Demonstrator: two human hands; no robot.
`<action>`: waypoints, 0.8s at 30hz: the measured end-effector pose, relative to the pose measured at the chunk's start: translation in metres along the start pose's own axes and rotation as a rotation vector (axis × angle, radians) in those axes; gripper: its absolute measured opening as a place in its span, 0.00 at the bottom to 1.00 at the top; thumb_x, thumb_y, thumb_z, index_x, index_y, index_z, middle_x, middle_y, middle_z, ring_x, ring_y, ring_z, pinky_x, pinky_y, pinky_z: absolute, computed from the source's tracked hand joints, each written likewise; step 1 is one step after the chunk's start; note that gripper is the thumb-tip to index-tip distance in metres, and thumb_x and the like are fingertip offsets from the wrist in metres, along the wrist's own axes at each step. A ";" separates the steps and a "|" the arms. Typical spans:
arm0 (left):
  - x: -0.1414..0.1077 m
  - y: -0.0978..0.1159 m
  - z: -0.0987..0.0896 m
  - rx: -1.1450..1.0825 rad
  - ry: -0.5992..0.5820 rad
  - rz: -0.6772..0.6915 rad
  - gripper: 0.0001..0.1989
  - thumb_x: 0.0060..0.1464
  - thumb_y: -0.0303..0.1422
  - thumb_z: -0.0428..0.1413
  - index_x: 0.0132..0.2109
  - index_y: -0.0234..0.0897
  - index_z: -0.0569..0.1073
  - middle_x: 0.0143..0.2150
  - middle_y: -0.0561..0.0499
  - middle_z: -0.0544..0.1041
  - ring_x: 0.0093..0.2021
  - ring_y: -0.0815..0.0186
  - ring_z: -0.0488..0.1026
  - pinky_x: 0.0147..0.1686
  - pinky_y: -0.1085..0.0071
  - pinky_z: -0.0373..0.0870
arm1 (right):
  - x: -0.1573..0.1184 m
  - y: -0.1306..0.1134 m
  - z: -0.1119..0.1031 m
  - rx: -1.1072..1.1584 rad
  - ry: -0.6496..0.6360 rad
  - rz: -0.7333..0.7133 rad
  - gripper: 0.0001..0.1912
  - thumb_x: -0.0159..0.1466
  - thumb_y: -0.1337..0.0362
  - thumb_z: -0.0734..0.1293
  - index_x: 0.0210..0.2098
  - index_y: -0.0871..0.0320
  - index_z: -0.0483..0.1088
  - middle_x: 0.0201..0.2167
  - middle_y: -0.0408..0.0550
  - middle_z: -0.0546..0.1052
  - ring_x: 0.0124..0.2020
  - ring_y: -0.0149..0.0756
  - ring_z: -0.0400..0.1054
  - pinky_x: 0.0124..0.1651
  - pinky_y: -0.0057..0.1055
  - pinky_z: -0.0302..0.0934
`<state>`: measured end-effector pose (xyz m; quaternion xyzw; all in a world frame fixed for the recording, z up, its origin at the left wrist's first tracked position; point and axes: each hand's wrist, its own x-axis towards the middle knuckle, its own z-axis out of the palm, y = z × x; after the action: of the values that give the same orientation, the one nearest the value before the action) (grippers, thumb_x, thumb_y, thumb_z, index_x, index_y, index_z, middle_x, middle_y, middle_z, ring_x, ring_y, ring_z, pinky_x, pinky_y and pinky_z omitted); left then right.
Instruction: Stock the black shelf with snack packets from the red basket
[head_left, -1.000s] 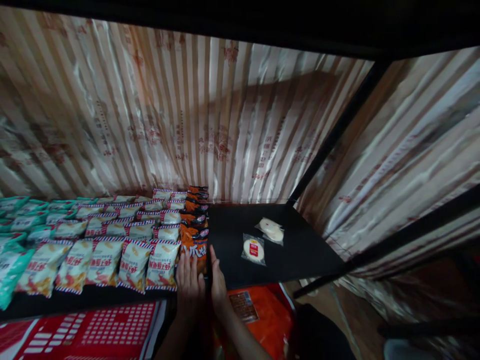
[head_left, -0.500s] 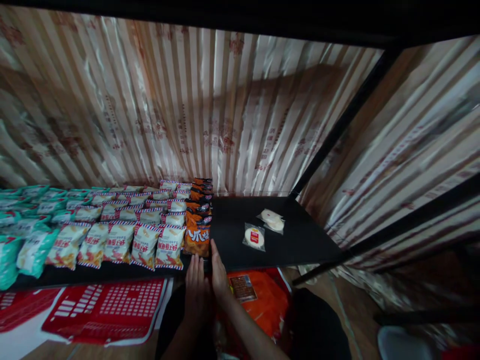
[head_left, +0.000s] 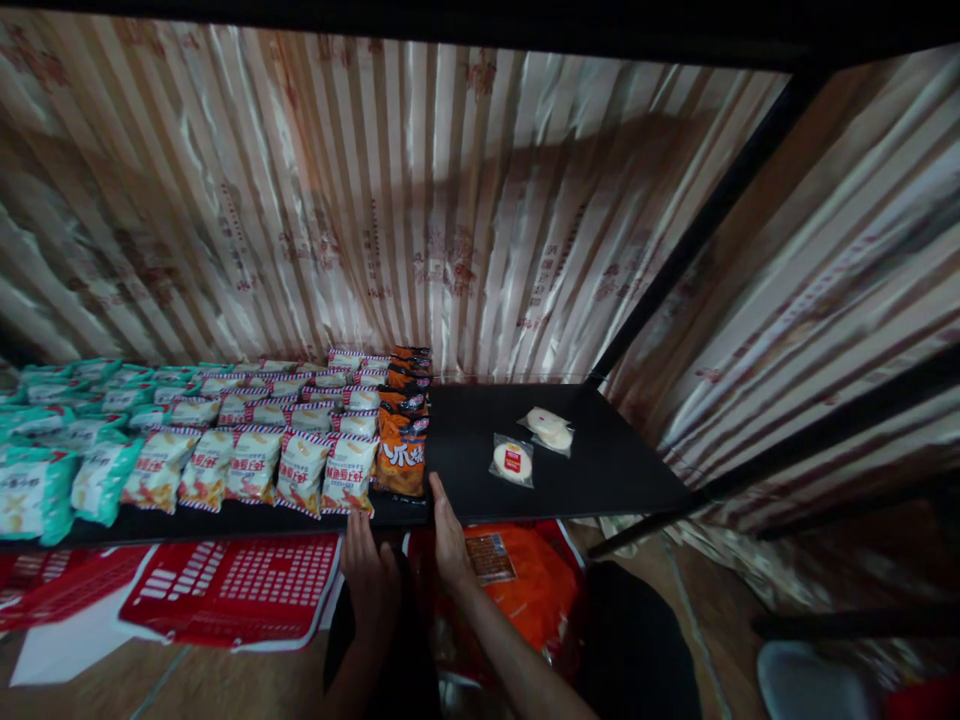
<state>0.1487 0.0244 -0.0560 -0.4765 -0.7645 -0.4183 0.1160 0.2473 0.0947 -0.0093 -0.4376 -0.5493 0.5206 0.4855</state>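
Observation:
Orange snack bags point(head_left: 402, 460) stand in a front-to-back row on a black shelf point(head_left: 480, 490). Just right of the front orange bag, my right hand point(head_left: 450, 535) is upright at the shelf edge, fingers stretched and holding nothing. My left hand point(head_left: 367, 572) has its fingers extended at the shelf's front edge, its fingertips by the bottom of the nearest white snack bag point(head_left: 349, 472); nothing is in it. More white bags with striped edges fill rows to the left, with teal bags point(head_left: 101, 475) beyond them. Flat round items in clear wrappers point(head_left: 514, 460) lie on the shelf at right.
Below the shelf are a red basket point(head_left: 240, 590) at left and a large orange bag point(head_left: 517, 590) between my knees. Black frame posts point(head_left: 697, 220) slant at right. Striped, wrinkled sheeting point(head_left: 465, 200) hangs behind the shelf. A grey container point(head_left: 810, 680) sits at lower right.
My hands have moved apart; the left hand has shifted left, from below the orange bag to below the white one. The view has shifted slightly. The bags stand as before.

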 end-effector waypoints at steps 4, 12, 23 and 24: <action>0.002 -0.004 0.005 0.029 -0.028 0.021 0.26 0.57 0.27 0.41 0.63 0.29 0.51 0.59 0.32 0.62 0.62 0.52 0.56 0.55 0.48 0.57 | 0.001 0.001 -0.001 -0.024 -0.021 -0.016 0.33 0.61 0.40 0.52 0.57 0.52 0.61 0.61 0.44 0.60 0.63 0.37 0.50 0.66 0.40 0.40; 0.002 -0.005 0.002 -0.005 -0.012 0.013 0.24 0.57 0.26 0.42 0.60 0.29 0.57 0.62 0.33 0.57 0.64 0.52 0.50 0.56 0.48 0.57 | 0.003 0.006 -0.003 -0.087 -0.034 -0.024 0.35 0.61 0.39 0.50 0.56 0.54 0.63 0.60 0.45 0.62 0.62 0.38 0.51 0.66 0.41 0.42; 0.004 -0.002 -0.001 -0.073 0.012 -0.051 0.27 0.57 0.26 0.42 0.63 0.28 0.49 0.64 0.30 0.50 0.65 0.50 0.44 0.57 0.46 0.54 | 0.001 0.008 -0.004 -0.092 -0.029 -0.025 0.35 0.60 0.39 0.51 0.55 0.54 0.65 0.59 0.47 0.64 0.62 0.39 0.53 0.65 0.41 0.43; 0.004 -0.003 -0.001 -0.080 0.018 -0.067 0.28 0.57 0.26 0.42 0.64 0.29 0.48 0.64 0.30 0.50 0.65 0.50 0.44 0.57 0.46 0.54 | 0.001 0.008 -0.004 -0.093 -0.031 -0.027 0.34 0.60 0.39 0.52 0.55 0.54 0.65 0.59 0.47 0.64 0.61 0.39 0.53 0.65 0.42 0.43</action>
<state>0.1441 0.0257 -0.0541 -0.4512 -0.7617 -0.4563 0.0899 0.2509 0.0967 -0.0172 -0.4441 -0.5864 0.4945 0.4631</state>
